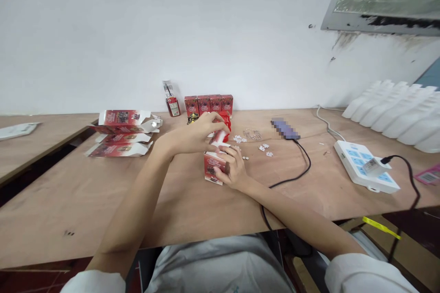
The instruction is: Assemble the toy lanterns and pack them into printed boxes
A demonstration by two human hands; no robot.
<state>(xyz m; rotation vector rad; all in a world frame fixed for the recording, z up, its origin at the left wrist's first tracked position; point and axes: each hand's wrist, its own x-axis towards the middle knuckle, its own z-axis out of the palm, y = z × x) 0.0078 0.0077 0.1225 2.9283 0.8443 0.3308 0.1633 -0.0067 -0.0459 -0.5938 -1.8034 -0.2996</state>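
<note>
A small red carton (211, 165) stands on the table in front of me, its white top flaps raised. My right hand (235, 168) is wrapped around its right side, thumb on the printed front. Just above the carton's opening, my left hand (205, 133) pinches a small white-and-red item (219, 137), blurred and partly covered by fingers. A bright red crumpled bag or wrapper (226, 121) lies behind my left fingers. Close by on the right are several small white pieces (239, 139).
Several closed red cartons (203, 103) line the wall beside a small bottle (173, 106). Flattened cartons (120, 135) lie left. To the right are a phone (284, 128) with a black cable (292, 178), a power strip (366, 165) and white plastic containers (395, 110).
</note>
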